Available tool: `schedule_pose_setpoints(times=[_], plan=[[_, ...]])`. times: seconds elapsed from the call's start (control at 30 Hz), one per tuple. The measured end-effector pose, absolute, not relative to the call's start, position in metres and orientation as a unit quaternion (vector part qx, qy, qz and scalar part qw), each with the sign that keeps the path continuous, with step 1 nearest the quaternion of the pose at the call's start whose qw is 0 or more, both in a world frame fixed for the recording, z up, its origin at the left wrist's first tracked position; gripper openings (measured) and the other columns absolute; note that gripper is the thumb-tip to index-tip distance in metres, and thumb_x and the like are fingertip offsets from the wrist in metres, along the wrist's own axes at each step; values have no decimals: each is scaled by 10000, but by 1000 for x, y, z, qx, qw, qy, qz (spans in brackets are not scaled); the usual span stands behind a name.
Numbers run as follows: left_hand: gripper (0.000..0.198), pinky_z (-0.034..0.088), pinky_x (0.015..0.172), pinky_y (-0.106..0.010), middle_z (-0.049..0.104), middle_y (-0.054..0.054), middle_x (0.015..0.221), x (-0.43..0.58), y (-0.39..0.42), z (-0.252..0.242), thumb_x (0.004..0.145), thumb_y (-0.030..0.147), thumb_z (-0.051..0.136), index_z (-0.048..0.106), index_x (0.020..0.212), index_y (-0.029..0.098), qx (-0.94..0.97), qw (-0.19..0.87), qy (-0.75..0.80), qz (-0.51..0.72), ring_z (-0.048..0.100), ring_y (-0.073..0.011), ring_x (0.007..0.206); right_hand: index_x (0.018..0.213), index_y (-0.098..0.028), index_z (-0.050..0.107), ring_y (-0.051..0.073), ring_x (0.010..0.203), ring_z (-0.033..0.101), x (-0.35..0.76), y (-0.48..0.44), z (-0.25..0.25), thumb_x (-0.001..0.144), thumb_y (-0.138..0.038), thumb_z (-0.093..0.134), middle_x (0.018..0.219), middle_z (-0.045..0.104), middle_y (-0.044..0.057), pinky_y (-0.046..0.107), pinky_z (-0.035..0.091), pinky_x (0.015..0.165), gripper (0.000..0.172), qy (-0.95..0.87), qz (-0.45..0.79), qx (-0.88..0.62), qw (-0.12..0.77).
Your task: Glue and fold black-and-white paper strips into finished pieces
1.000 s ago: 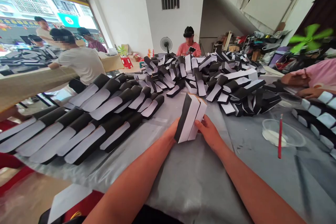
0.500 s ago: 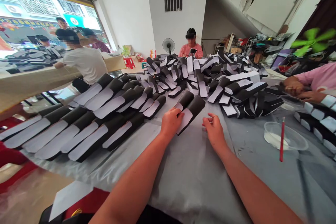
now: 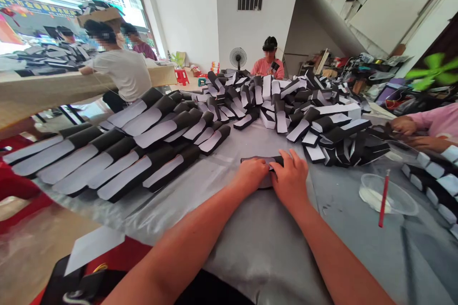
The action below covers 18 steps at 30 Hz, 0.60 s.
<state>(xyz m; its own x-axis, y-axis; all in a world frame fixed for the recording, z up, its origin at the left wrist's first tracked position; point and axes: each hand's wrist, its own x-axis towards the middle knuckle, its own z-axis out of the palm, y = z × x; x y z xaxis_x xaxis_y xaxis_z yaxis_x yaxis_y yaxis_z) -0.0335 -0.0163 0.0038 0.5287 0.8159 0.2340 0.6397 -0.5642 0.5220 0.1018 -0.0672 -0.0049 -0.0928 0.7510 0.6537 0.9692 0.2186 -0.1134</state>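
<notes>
Cardboard (image 3: 258,158), left hand (image 3: 250,175), right hand (image 3: 289,176) (edge showing)

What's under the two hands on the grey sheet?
A black card strip shows past the left hand and right hand, on the grey plastic sheet; the hands cover the rest, hiding its shape.

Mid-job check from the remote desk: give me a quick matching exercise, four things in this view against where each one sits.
Things:
1. Clear plastic bowl
2. Red handle
3. Black-and-white piece
4. Standing fan

Places:
A. Under the left hand and right hand
B. On the grey sheet, right of the hands
C. By the far wall
D. Leaning in the bowl

Pairs: 1B, 2D, 3A, 4C
</notes>
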Motion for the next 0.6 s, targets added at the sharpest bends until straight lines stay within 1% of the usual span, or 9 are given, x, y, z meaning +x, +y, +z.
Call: schedule_pose_setpoints(times=[0.1,0.23,0.37,0.47,0.53,0.6], plan=[[229,421,836,-391,582,-100,706,-30,-21,5,761,37,505,585,592,169,865,195,402,230,587,-268,824,794,-221,707,366,1290,341,101,-68,-8,826,-129,477,1301,544,133,599,262,975,250,-721,-170,-625,248],[271,433,785,-369,570,-87,652,-26,-22,4,745,20,508,550,533,184,879,171,388,219,586,-247,752,686,-228,698,360,1281,362,103,-68,-9,827,-115,460,1251,595,113,621,247,976,299,-726,-159,-627,233],[231,447,724,-344,549,-59,594,-25,-19,-4,728,83,575,559,526,194,880,157,382,233,577,-220,655,683,-216,707,373,1274,376,104,-68,-6,796,-66,444,1233,607,133,635,211,986,323,-736,-128,-626,222],[210,451,657,-323,563,-61,590,-26,-17,-9,737,100,564,584,546,187,890,129,384,209,580,-209,602,694,-216,714,365,1266,388,103,-69,-4,789,-66,458,1228,613,130,623,224,983,311,-739,-132,-630,197],[207,453,630,-312,588,-74,602,-26,-16,-11,748,106,562,603,559,179,895,109,379,209,591,-210,592,702,-212,717,361,1261,392,103,-68,-4,794,-71,458,1226,612,136,615,232,981,309,-741,-134,-632,184],[186,460,626,-307,628,-96,653,-26,-16,-11,773,128,548,642,617,169,901,91,375,199,617,-222,626,733,-206,718,357,1260,395,103,-67,-6,797,-72,454,1222,610,144,602,244,980,303,-744,-132,-628,189]])
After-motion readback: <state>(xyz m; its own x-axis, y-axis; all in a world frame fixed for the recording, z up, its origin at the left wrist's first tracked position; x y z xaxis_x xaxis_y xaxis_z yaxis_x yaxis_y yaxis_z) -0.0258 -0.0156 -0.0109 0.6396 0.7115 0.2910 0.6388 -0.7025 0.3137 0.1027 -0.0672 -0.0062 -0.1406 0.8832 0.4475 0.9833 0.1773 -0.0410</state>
